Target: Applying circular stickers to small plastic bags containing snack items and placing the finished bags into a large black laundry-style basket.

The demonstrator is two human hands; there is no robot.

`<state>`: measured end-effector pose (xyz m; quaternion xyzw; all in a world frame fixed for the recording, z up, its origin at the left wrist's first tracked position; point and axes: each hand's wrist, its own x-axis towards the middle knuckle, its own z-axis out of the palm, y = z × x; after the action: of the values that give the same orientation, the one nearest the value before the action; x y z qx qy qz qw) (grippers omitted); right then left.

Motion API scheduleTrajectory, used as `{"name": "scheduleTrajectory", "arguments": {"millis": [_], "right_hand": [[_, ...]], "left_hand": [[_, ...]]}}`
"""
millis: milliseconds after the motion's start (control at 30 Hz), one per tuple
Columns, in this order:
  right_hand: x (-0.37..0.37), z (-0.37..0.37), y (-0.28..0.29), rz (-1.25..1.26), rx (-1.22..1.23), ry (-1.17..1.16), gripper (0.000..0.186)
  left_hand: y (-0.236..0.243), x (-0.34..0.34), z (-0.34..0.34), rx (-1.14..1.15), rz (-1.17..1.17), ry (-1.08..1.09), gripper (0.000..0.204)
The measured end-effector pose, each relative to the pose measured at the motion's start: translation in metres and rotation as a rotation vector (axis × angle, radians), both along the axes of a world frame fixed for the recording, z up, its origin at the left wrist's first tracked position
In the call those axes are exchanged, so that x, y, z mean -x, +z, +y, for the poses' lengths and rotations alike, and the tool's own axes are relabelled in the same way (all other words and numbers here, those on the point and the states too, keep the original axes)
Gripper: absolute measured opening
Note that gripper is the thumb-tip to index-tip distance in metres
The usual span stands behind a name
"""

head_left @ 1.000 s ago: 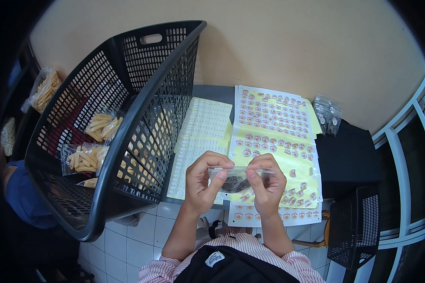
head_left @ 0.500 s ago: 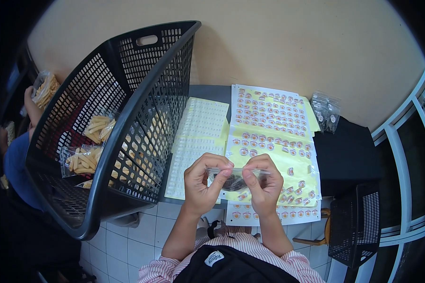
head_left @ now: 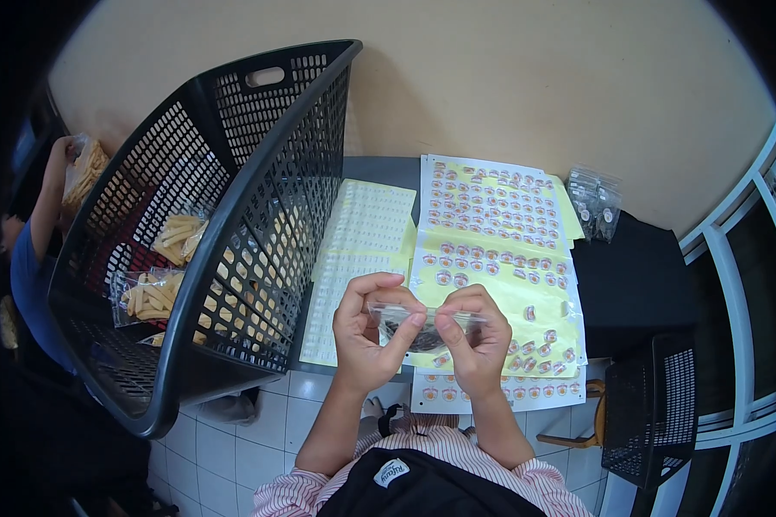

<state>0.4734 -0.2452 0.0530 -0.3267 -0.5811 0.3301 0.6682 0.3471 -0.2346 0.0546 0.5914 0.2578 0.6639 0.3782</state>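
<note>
Between my hands I hold a small clear zip bag [head_left: 422,339] with dark contents that I cannot make out. My left hand [head_left: 370,332] pinches the bag's top edge between thumb and fingers. On the other side, my right hand [head_left: 474,338] pinches the same edge, its thumb close to the left one. The bag hangs over yellow-backed sheets of round stickers [head_left: 491,228] lying on the table. Left of these are pale sheets with small printed labels [head_left: 366,228].
A large black plastic basket [head_left: 272,185] holding bags of pale snack sticks [head_left: 153,295] stands at left. Beyond it a co-worker in a blue sleeve [head_left: 43,250] handles another snack bag [head_left: 84,175]. Small filled bags [head_left: 593,205] lie at back right; a black crate [head_left: 651,414] stands lower right.
My hands have shifted slightly left, and the left fingers have lifted a little along the bag's top edge. The co-worker's arm has moved up and forward at far left.
</note>
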Motion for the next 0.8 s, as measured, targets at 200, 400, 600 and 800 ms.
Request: {"name": "scheduleTrajectory", "arguments": {"millis": [200, 400, 600, 800], "right_hand": [[0.0, 0.002, -0.001, 0.007, -0.029, -0.007, 0.008], [-0.003, 0.004, 0.001, -0.023, -0.016, 0.026, 0.009], [-0.008, 0.004, 0.001, -0.108, 0.025, -0.053, 0.008], [-0.01, 0.005, -0.002, -0.048, 0.024, -0.117, 0.007]], "left_hand": [[0.0, -0.003, 0.0, 0.027, 0.005, 0.007, 0.043], [0.005, -0.002, -0.002, 0.09, 0.051, -0.02, 0.061], [0.002, -0.003, 0.002, 0.081, 0.076, 0.023, 0.065], [0.001, -0.016, -0.001, 0.057, 0.039, 0.084, 0.057]]}}
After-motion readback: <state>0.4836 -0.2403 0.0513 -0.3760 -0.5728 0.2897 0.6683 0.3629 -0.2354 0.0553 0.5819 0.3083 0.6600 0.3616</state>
